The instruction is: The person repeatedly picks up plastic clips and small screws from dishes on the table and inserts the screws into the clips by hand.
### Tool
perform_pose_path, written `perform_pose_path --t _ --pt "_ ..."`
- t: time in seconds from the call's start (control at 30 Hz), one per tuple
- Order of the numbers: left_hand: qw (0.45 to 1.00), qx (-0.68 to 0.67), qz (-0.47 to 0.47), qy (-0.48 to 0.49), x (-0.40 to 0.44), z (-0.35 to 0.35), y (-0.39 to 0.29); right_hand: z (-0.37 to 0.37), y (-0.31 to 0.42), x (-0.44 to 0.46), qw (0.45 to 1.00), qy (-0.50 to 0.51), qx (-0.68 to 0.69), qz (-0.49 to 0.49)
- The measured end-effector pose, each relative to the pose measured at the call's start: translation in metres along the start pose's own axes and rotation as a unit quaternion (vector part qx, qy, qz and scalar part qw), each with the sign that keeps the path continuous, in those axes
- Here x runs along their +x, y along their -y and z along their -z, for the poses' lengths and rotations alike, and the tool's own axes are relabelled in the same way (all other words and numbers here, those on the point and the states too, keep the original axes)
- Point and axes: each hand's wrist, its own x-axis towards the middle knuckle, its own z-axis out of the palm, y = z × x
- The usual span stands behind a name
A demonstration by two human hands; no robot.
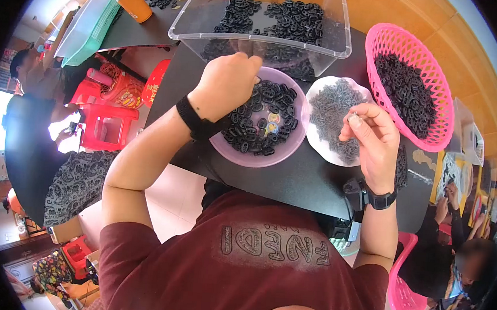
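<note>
My left hand (pixel 227 84) is over the rim of a purple bowl (pixel 300 121), in front of the clear bin. Its fingers are curled, and their tips are hidden. Small black oval parts (pixel 247 135) ring the bowl, around a coloured picture on its bottom. My right hand (pixel 372 135) is above the right side of a white scalloped dish (pixel 318 141), thumb and forefinger pinched on a tiny shiny piece (pixel 352 116). Many small greyish, wire-like pieces (pixel 332 109) fill that dish.
A clear bin (pixel 259 42) and a pink basket (pixel 450 111), both with black parts, stand behind the bowls. Co-workers sit at left (pixel 30 140) and right (pixel 431 260). Red stools (pixel 103 127), a pink chair (pixel 403 287) and an orange cup (pixel 133 3) are around.
</note>
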Motion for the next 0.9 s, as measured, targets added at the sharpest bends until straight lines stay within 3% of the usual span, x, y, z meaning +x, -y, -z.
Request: perform_pose_path --t 0.1,0.7,0.77,0.9 --pt "0.998 0.026 0.022 0.051 0.005 0.001 -0.004 -0.002 0.0 -0.001 1.0 0.007 -0.001 -0.009" --pt "0.991 0.124 -0.007 0.048 0.001 0.005 0.006 -0.003 0.001 -0.004 0.999 0.04 -0.032 -0.006" --pt "0.992 0.117 -0.011 0.034 -0.001 0.003 0.011 -0.006 0.002 -0.003 0.999 0.035 -0.02 -0.006" --pt "0.998 -0.057 -0.015 -0.032 -0.009 0.021 -0.014 -0.006 0.001 -0.002 0.999 0.027 -0.01 -0.029"
